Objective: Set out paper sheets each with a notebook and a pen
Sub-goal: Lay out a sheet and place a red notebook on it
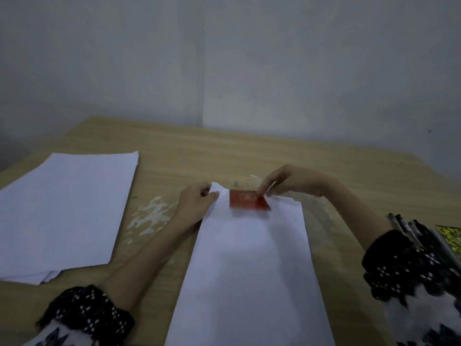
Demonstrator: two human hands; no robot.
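Note:
A white paper sheet lies lengthwise in front of me on the wooden table. My left hand pinches the sheet's far left corner. A small red notebook rests on the far end of the sheet. My right hand has its fingertips closed on the notebook's far right corner. Several dark pens lie at the right, partly hidden by my right sleeve.
A stack of white paper sits at the left of the table. A yellow patterned notebook shows at the right edge next to the pens. Worn pale patches mark the table between the stack and the sheet. A grey wall stands behind.

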